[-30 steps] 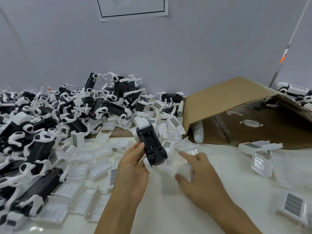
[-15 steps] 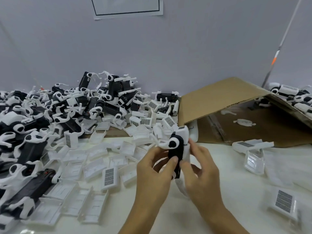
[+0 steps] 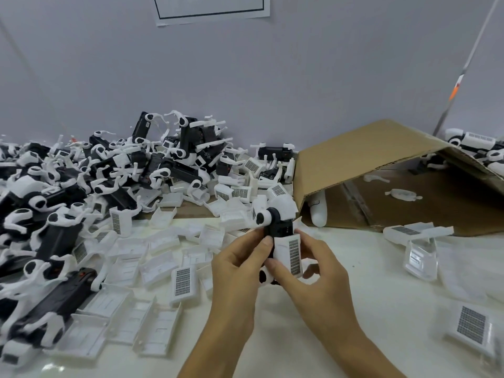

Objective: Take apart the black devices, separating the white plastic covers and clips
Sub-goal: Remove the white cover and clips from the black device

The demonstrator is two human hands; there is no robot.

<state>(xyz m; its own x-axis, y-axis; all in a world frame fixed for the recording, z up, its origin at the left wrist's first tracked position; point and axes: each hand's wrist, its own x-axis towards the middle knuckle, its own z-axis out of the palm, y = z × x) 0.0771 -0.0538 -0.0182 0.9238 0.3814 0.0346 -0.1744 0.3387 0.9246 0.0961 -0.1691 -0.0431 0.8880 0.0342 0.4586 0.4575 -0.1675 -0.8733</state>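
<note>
I hold one black device [image 3: 281,227] upright above the white table, white clips at its top and bottom ends. My left hand [image 3: 240,271] grips its left side, thumb on the black body. My right hand [image 3: 308,271] pinches a white plastic cover [image 3: 290,253] with a printed grid label, which lies against the device's lower half. The lower part of the device is hidden behind my fingers.
A large heap of black devices with white clips [image 3: 114,170] fills the left and back. Loose white covers [image 3: 131,317] lie spread left of my hands. An open cardboard box [image 3: 362,159] lies on its side at the right, with more covers [image 3: 471,324] near it.
Both hands have lifted the device from lying flat to upright. My right hand went from the table to the device and now pinches the labelled white cover on it.
</note>
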